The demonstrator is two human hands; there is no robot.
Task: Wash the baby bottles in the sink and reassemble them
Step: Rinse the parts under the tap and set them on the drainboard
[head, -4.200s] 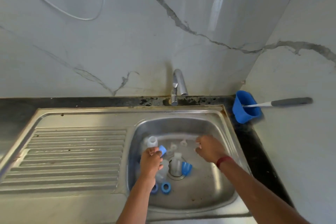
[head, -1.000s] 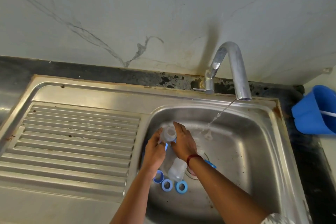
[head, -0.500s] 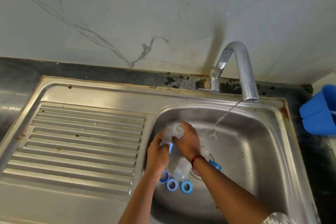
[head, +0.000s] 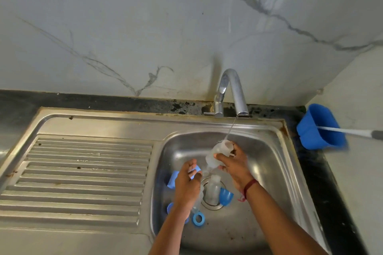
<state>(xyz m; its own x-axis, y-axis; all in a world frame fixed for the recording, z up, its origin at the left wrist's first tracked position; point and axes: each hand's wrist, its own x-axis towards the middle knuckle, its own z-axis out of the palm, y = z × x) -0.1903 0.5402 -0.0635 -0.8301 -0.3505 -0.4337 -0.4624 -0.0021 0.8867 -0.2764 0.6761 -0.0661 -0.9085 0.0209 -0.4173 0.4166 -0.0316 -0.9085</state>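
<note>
Only the head view to go on. The right hand (head: 235, 164) has its fingers and thumb wrapped round the middle of a clear bottle (head: 220, 150). The bottle is tipped with its open mouth up toward the tap (head: 232, 93), and a thin stream (head: 231, 128) runs right to the rim. The left hand (head: 187, 183) sits lower in the sink (head: 273, 172), fingers curled on a blue piece (head: 195, 169). Can't tell exactly what part that is.

A second bottle (head: 212, 189) lies over the drain with a blue cap (head: 226, 196) touching it. A blue ring (head: 198, 219) lies near the front wall.

Handling-wise, I'd guess the bottle is light, thin plastic, stiff enough not to crush, but wet and slick. It'll also get heavier as it fills. A mid-body wrap like this looks right to me. Holding nearer the neck would block the water, and holding the base would let it swing. Main risk is it slipping and clattering into the loose parts below.

Off to the right, a blue cup (head: 320, 128) holds a brush (head: 350, 131).
</note>
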